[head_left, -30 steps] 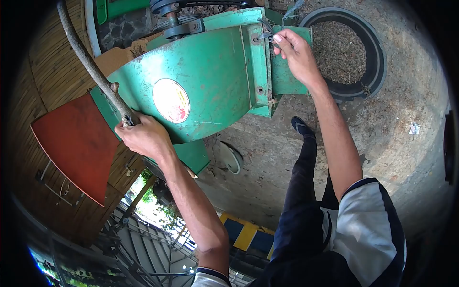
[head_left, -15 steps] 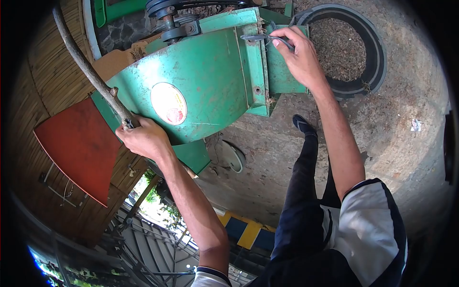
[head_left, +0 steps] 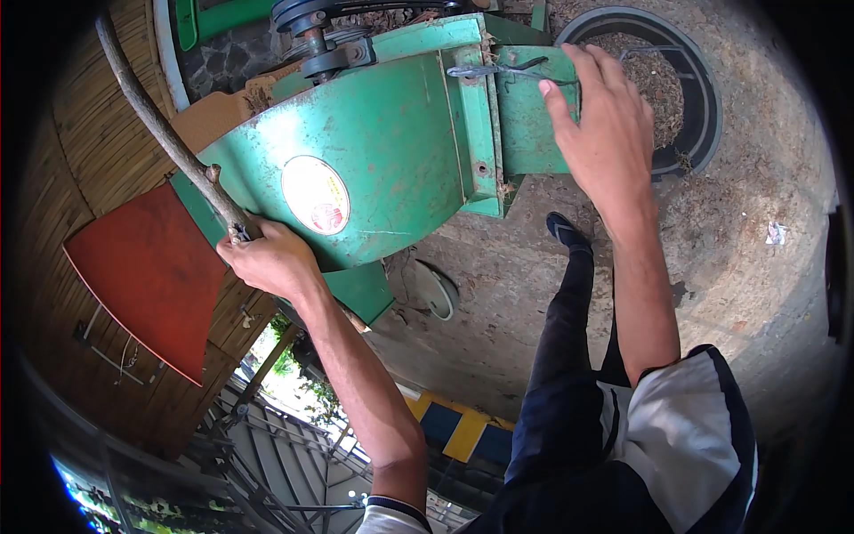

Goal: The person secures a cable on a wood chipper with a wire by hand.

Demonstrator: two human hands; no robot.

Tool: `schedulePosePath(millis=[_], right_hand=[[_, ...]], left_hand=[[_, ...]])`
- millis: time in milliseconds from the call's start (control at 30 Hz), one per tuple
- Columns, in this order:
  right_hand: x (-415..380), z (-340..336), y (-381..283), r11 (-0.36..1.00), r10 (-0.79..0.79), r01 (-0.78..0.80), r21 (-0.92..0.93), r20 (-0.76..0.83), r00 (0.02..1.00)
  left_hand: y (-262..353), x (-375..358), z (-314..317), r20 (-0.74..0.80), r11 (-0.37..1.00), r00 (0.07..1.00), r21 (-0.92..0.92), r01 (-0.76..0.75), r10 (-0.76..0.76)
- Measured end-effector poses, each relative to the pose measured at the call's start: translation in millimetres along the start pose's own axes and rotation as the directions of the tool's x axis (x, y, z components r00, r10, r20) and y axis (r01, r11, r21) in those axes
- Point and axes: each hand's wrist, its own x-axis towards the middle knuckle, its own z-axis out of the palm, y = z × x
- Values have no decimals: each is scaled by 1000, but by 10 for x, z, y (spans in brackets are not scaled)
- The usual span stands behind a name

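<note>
My left hand [head_left: 271,258] is closed round the lower end of a long knobby branch [head_left: 165,133], beside the curved housing of a green machine [head_left: 374,160]. A dark cord [head_left: 485,70] is fastened at the machine's flange, and its loose end lies over the green outlet chute [head_left: 534,133]. My right hand [head_left: 609,125] is over the outer edge of that chute, thumb and fingers apart, just right of the cord's loose end. It holds nothing that I can make out. An oval white sticker [head_left: 315,195] marks the housing.
A round black tub [head_left: 703,116] with shredded plant matter stands past the chute. Pulleys and a belt [head_left: 316,44] sit on top of the machine. A red panel [head_left: 151,276] is at the left. My foot [head_left: 567,231] is on the concrete floor near the chute.
My right hand has let go of the dark cord, opened its fingers and moved right and slightly down. The cord's end now lies over the chute. My left hand keeps its grip on the branch.
</note>
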Motion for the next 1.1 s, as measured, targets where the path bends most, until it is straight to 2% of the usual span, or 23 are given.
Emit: schedulePosePath(millis=[33,67,100,167,200,267,300,367,400,533,600,700,833,900,933,1067,1100], right_hand=[[12,-107,-13,992,65,-72,101,71,995],[4,-138,-13,998,7,-8,60,16,1000],[29,-107,-8,998,7,-8,60,17,1000],[147,34,15,952,-199,216,218,-98,975],[179,132,21,952,-199,217,217,-101,975],[217,372,14,880,-208,152,451,77,975],[241,437,0,879,-206,150,453,76,976],[249,552,-7,777,-152,-94,623,331,931],[239,588,-15,722,-135,-183,667,396,908],[77,699,-30,710,-105,-183,680,359,927],[-2,730,-32,721,-86,-23,692,122,989],[-3,732,-12,712,-43,-102,695,189,981],[85,654,28,719,-35,-127,683,218,975],[120,615,53,696,-41,-191,692,304,952],[99,694,90,674,-52,-144,724,241,969],[87,790,212,709,-35,-135,692,226,973],[105,809,271,663,-35,-247,706,359,933]], left_hand=[[-5,2,6,1,1000,1000,1,1,-1],[-13,7,13,0,1000,1000,-1,8,-8],[-16,9,17,-2,1000,1000,-4,14,-14],[-15,1,8,-1,1000,1000,-2,15,-15],[-9,2,7,-2,1000,1000,-1,15,-15],[-15,3,24,-12,1000,1000,-9,8,-8],[-18,3,24,-16,1000,1000,-13,-1,1],[-14,4,11,-4,1000,1000,-7,9,-9],[-11,4,11,8,1000,1000,-3,24,-24],[-31,5,31,5,1000,1000,8,12,-12],[-47,-1,39,-7,1000,1000,-24,5,-5],[-38,0,40,-20,1000,1000,-13,1,-1],[-12,2,20,1,999,1000,-33,13,-13],[-27,5,30,3,999,999,-35,37,-37],[-43,13,44,-1,999,999,-29,35,-35],[-43,7,28,9,1000,1000,-13,18,-17],[-51,8,36,-5,1000,1000,1,16,-16]])
